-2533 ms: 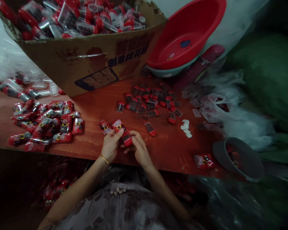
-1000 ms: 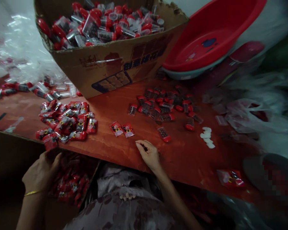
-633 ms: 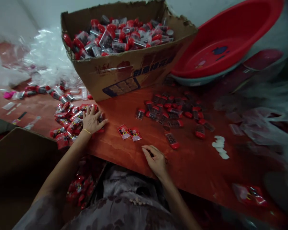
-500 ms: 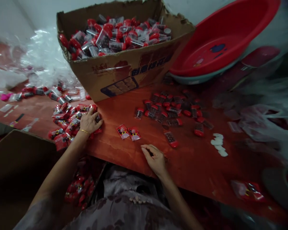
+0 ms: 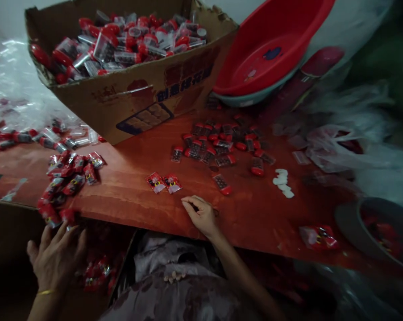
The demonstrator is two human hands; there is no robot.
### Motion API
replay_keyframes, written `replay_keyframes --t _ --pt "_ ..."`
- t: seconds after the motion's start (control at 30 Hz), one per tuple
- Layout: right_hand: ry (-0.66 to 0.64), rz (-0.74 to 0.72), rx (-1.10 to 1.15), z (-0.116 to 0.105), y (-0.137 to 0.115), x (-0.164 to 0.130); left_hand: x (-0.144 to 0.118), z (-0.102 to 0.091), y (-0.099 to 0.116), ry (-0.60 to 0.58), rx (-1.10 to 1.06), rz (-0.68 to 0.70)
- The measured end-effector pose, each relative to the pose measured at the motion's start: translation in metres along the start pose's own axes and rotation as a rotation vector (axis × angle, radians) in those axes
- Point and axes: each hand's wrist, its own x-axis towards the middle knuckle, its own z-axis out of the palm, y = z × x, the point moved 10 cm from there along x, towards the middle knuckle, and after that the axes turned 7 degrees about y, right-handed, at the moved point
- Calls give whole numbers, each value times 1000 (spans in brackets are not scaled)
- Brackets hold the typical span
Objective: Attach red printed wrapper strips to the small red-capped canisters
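My left hand [image 5: 56, 256] is open over the table's near edge, fingers spread. Its fingertips reach the lowest of several shiny red packets [image 5: 74, 183] heaped at the left; whether they press on one I cannot tell. Below that edge, more red packets [image 5: 99, 269] lie in a dark box. My right hand [image 5: 201, 216] rests near the table's front, thumb and forefinger tips brought together in a ring; anything between them is too small to see. Just beyond it two flat red packets [image 5: 164, 182] lie side by side. A clear tube with a red cap [image 5: 222, 184] lies nearby.
A cardboard box [image 5: 144, 104] full of red-capped tubes stands at the back. More tubes [image 5: 218, 142] lie scattered before it. A red basin [image 5: 255, 62], white discs [image 5: 283, 183], plastic bags [image 5: 342, 147], a lone red packet [image 5: 318, 237] and a grey bucket [image 5: 351, 218] are rightward.
My left hand has come off the packet heap toward me, over the table's edge, and the heap has shrunk, with packets pulled edgeward. My right hand keeps its pose. The view has shifted right.
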Motion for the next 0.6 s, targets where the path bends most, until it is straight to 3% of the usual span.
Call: replay_keyframes --t 0.07,0.13,0.17,0.27,0.4,0.5,0.6 --pt "-9 -8 -6 1 -1 0 1 -10 9 92 79 30" --pt "-11 -13 -13 2 -2 1 12 -3 42 111 44 118" --pt "-8 -13 -15 2 -2 1 20 2 65 123 -35 174" --pt "10 -4 -11 0 -2 0 43 38 148 1 -241 333" --pt "26 -1 5 -2 -1 0 51 84 238 -167 -282 499" --pt "17 3 10 -1 0 1 43 108 265 -229 -297 555" --pt "10 5 20 -1 0 2 36 120 267 -220 -301 544"
